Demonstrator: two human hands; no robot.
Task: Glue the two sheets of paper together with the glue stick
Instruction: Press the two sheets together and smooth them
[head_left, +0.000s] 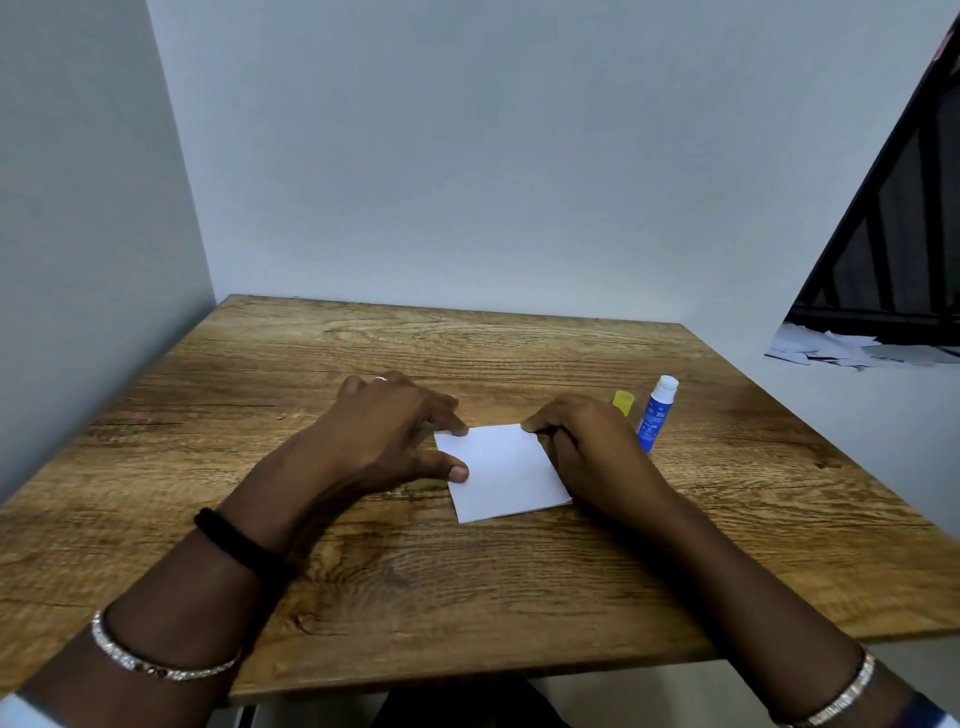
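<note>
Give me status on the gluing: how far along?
Done: the glue stick stands uncapped, its yellow cap beside it, right of the paper, which looks like two stacked sheets. In hand: the left hand and right hand hold the stack's side edges on the table. Left: recap the stick; whether glue is applied cannot be seen.

Glue stick (655, 415), yellow cap (623, 401) block right of paper (506, 473); walls (415, 182) hem table (415, 571) left, back
</note>
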